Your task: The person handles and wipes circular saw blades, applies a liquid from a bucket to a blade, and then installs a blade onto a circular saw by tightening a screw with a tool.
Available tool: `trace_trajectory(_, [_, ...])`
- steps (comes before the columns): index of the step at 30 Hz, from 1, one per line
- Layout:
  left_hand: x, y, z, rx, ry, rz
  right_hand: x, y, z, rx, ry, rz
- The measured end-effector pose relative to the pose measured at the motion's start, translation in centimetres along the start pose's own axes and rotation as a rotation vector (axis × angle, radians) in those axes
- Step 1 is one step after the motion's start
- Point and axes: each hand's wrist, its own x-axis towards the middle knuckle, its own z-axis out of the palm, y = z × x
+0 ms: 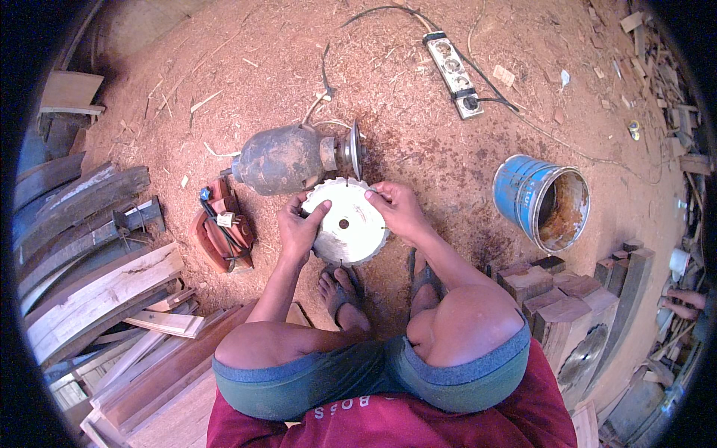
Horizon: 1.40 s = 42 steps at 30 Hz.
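Note:
Between my hands is a round, toothed circular saw blade (345, 235), pale and shiny, with a small hole at its centre. My left hand (300, 225) grips its left edge, thumb lying on the face. On the upper right edge, my right hand (397, 209) pinches the rim, thumb on top. Just beyond the blade lies a dusty grey electric motor (282, 159) on its side. A grinding disc (354, 151) is mounted at the motor's right end, close to the blade's top edge.
An orange power tool (221, 233) with a bundled cord lies left. A white power strip (453, 77) rests on the sawdust-strewn ground, far right. A blue bucket (523, 196) lies tipped at right. Stacked planks (97, 284) and wood blocks (571, 302) flank me.

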Motion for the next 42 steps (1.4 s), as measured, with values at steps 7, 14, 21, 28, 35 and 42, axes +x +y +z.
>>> trace_trajectory(7, [-0.1,0.3,-0.2,0.032,-0.01,-0.045,-0.1,-0.6,0.1,-0.01,-0.002,-0.002])
trace_trajectory(14, [-0.6,1.6,-0.6,0.023,-0.035,0.042,-0.9,-1.3,-0.3,0.003,-0.05,-0.073])
trace_trajectory(21, [-0.6,1.4,-0.8,-0.115,-0.144,-0.037,-1.3,-0.8,-1.5,0.039,-0.113,-0.122])
trace_trajectory(28, [-0.4,1.2,-0.4,0.04,-0.091,0.003,-1.2,-1.0,-0.7,0.067,-0.096,-0.07])
trace_trajectory(35, [0.4,0.3,-0.1,0.056,-0.064,-0.006,-0.3,0.3,-0.7,0.023,-0.067,-0.052])
trace_trajectory(42, [0.6,0.1,-0.1,-0.017,-0.048,-0.013,0.1,0.6,-0.4,0.001,-0.053,-0.026])
